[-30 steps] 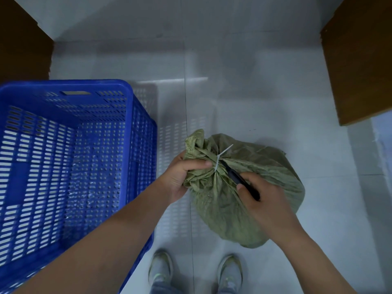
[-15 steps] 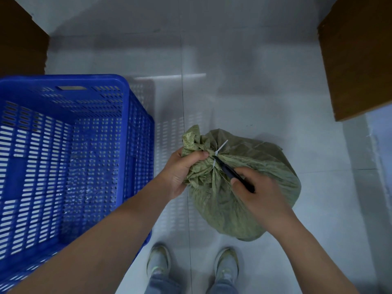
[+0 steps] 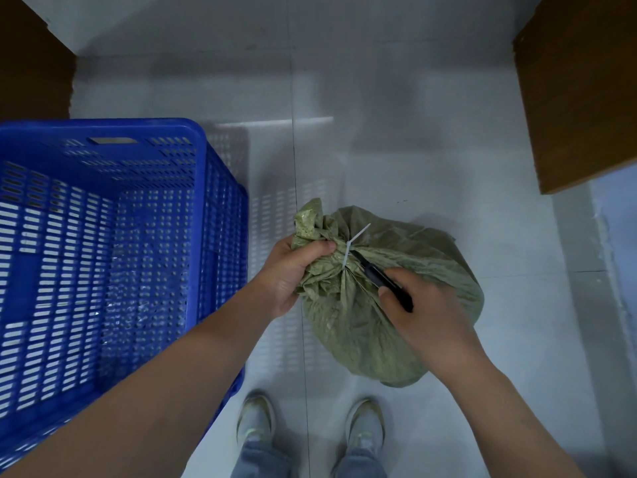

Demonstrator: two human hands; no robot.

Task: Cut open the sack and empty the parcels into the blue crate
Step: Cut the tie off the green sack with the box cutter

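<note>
A green woven sack [image 3: 406, 305] sits on the pale tiled floor, its neck gathered and tied with a white cable tie [image 3: 349, 251]. My left hand [image 3: 293, 270] grips the bunched neck above the tie. My right hand [image 3: 427, 305] holds a black knife [image 3: 382, 279], whose tip lies against the sack right beside the tie. The blue crate [image 3: 206, 188] stands to the left of the sack, with perforated walls and nothing inside. The parcels are hidden inside the sack.
Brown wooden furniture stands at the back right [image 3: 579, 91] and back left [image 3: 31, 70]. My two shoes [image 3: 310, 426] are at the bottom, just below the sack. Pale floor tiles [image 3: 379, 132] stretch beyond the sack.
The sack and both hands sit slightly higher in view; the grip on the neck and the knife at the tie look the same.
</note>
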